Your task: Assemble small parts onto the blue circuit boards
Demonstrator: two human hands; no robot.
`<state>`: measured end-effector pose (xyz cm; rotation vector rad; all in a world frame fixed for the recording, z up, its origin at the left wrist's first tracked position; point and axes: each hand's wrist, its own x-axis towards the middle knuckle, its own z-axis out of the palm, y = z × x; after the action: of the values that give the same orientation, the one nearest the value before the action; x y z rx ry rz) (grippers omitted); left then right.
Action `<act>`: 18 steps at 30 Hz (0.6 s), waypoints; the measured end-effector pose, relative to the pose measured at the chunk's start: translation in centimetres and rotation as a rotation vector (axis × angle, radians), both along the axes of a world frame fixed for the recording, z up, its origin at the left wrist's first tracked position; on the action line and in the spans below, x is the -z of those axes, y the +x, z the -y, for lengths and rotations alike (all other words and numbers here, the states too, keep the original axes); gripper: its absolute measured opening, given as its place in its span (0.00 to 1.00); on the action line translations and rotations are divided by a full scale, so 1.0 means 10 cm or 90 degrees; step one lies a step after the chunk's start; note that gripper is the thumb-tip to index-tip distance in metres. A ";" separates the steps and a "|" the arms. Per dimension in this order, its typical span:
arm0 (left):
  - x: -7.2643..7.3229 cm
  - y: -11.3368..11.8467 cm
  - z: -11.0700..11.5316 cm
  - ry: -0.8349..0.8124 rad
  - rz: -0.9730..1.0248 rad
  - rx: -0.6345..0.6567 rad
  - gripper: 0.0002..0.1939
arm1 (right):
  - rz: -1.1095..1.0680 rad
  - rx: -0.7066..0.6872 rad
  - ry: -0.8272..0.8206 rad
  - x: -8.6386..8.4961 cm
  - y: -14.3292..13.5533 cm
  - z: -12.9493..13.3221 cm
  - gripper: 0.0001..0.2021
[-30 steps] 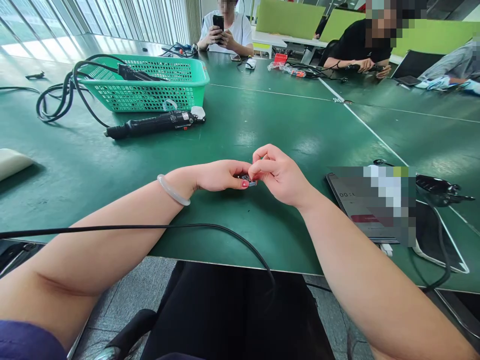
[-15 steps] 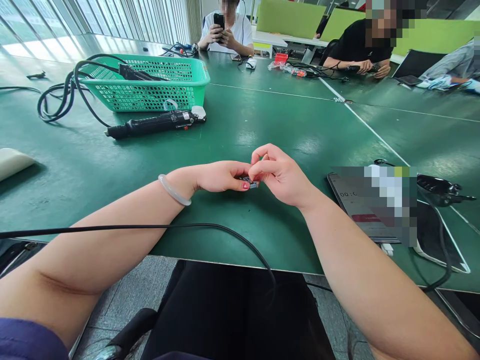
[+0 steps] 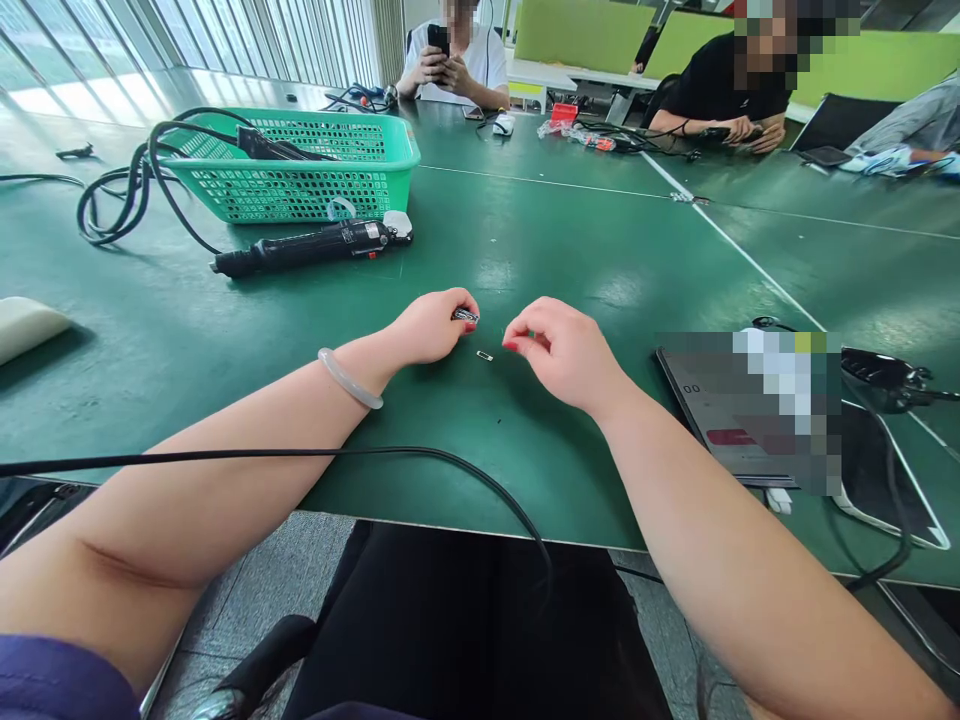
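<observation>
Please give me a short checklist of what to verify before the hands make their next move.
1. Left hand gripping the small part: ok, held between thumb and fingers.
2. Small flat piece in plain sight: ok, lying on the table near the right hand's fingertips.
3. Right hand free of anything: cannot tell, its curled fingers could hide something small.
4. Black corded tool away from both hands: ok, lying in front of the green basket.
5. Black cable clear of the left forearm in view: not ok, it crosses it.
</observation>
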<state>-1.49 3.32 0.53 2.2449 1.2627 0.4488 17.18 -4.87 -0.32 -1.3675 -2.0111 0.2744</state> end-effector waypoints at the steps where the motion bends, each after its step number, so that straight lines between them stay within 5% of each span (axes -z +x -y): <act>1: 0.02 0.00 -0.02 0.014 -0.007 -0.033 0.09 | 0.032 0.015 -0.044 0.02 -0.03 0.00 0.06; 10: 0.06 -0.01 -0.01 0.023 0.008 -0.054 0.08 | 0.141 0.093 -0.143 0.09 -0.19 -0.08 0.07; 16: 0.06 0.00 0.00 0.006 0.008 -0.042 0.09 | 0.095 0.121 -0.159 0.02 -0.05 -0.03 0.19; 18: 0.05 0.00 0.01 0.002 0.009 -0.040 0.09 | 0.068 0.112 -0.136 0.02 -0.02 -0.03 0.16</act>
<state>-1.45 3.27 0.04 2.2059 1.3295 0.4883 16.93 -4.58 -0.49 -1.7140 -1.9764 0.3514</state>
